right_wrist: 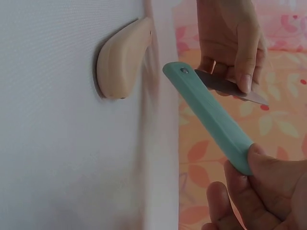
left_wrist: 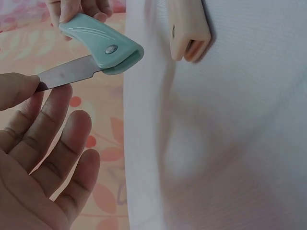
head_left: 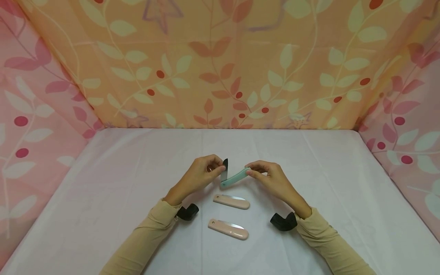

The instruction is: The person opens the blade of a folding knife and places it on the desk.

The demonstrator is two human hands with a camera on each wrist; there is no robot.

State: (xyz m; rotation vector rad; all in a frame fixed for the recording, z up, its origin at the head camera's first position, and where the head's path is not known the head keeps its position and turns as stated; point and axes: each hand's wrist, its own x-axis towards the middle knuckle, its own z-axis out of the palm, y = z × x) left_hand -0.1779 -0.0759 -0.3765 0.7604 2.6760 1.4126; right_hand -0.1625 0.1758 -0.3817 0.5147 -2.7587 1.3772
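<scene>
A folding knife with a mint-green handle (head_left: pixel 235 178) is held above the table between both hands, its blade (left_wrist: pixel 69 72) swung partway out at an angle to the handle. My left hand (head_left: pixel 203 170) pinches the blade near its tip between thumb and index finger; the other fingers are spread in the left wrist view. The far end of the handle is pinched by my right hand (head_left: pixel 271 177), thumb against fingertips. Nearer to me, two beige folding knives, one (head_left: pixel 231 201) behind the other (head_left: pixel 228 229), lie folded on the table, a strip of blade showing along each handle.
A white cloth covers the table (head_left: pixel 144 152). Floral fabric (head_left: pixel 220 68) stands along the back, with pink floral fabric at both sides. Black wrist-worn devices (head_left: pixel 283 221) sit at both cuffs, beside the beige knives.
</scene>
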